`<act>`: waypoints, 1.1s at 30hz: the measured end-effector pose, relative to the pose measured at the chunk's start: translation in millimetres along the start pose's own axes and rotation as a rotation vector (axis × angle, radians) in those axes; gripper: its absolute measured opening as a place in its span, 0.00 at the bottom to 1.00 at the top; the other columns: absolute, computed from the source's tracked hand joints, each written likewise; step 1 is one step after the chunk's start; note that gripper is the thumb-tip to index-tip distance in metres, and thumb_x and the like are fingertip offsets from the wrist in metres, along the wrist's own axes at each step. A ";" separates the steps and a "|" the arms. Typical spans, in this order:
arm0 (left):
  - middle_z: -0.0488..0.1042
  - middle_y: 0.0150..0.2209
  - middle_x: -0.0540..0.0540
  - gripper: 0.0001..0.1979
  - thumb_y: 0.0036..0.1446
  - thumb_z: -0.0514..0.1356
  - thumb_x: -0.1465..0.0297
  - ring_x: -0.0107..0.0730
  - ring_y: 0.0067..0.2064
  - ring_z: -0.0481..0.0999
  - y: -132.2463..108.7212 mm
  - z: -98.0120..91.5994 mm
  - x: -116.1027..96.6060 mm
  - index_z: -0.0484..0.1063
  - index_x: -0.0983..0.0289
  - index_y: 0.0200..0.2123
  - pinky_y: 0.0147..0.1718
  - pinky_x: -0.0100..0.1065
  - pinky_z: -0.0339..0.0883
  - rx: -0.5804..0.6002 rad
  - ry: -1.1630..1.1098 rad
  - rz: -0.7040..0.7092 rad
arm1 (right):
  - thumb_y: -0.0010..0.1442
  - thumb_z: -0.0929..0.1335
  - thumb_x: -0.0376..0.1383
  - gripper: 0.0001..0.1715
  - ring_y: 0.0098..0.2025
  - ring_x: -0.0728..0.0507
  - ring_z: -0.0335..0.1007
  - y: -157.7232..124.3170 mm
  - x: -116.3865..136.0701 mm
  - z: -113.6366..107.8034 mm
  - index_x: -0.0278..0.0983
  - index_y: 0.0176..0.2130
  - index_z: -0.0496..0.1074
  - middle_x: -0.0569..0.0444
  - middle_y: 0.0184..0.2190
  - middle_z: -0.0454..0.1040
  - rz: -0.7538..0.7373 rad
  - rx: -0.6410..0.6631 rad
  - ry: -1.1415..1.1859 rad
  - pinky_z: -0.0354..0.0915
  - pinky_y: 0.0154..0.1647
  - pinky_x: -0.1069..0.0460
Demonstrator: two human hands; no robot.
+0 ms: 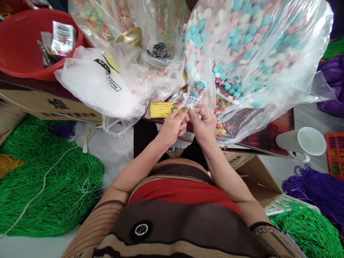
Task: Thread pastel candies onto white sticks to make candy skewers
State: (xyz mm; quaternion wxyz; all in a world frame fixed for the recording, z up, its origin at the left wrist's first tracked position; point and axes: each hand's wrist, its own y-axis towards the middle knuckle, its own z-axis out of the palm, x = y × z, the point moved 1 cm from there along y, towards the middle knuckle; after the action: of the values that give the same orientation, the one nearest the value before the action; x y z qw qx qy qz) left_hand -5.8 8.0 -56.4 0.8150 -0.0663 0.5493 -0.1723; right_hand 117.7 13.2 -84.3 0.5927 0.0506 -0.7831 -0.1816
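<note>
Between my two hands a small printed plastic bag (194,94) points away from me, with blue and white contents showing through it. My left hand (173,126) is closed, its thumb and fingers pinched at the gathered neck of this bag. My right hand (202,123) pinches the same neck from the other side, fingers curled. A thin yellow strip shows by the left fingertips; what exactly each fingertip grips there is hidden. Just left of the hands lies a bundle of yellow twist ties (160,109) on the dark red table (255,135).
Large clear bags of pink, blue and white candies (242,36) and of coloured rings (113,21) cover the back. A red basin (21,43) stands left, near a white plastic bag (91,79). A white mug (301,141) sits at right. Green cords (48,179) lie below left.
</note>
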 end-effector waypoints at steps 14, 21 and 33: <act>0.79 0.50 0.58 0.23 0.68 0.53 0.50 0.41 0.58 0.77 8.2 -16.1 -22.9 0.73 0.60 0.53 0.58 0.43 0.69 0.200 0.200 0.535 | 0.63 0.67 0.31 0.06 0.44 0.42 0.77 -3.8 22.9 -2.5 0.41 0.34 0.72 0.52 0.39 0.80 -0.321 -0.055 -0.277 0.71 0.49 0.45; 0.77 0.26 0.55 0.34 0.72 0.44 0.48 0.37 0.38 0.76 -40.4 -9.6 -52.5 0.83 0.61 0.32 0.49 0.42 0.68 0.344 0.493 0.583 | 0.68 0.68 0.36 0.07 0.45 0.42 0.76 14.7 38.9 -19.2 0.42 0.36 0.74 0.53 0.39 0.78 -0.341 -0.172 -0.317 0.71 0.54 0.41; 0.51 0.09 0.47 0.43 0.63 0.43 0.35 0.24 0.15 0.51 -25.2 -23.1 -51.9 0.75 0.63 0.20 0.20 0.32 0.51 0.342 0.452 0.103 | 0.67 0.70 0.42 0.10 0.47 0.41 0.76 -0.7 52.7 -20.7 0.44 0.34 0.77 0.53 0.40 0.80 -0.169 0.047 -0.078 0.70 0.58 0.40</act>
State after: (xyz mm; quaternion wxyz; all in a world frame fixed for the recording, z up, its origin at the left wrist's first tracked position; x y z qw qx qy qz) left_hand -49.7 4.7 -12.6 0.6788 0.1401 0.6827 -0.2313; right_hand 121.8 -7.6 -31.9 0.5430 0.1231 -0.8026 -0.2143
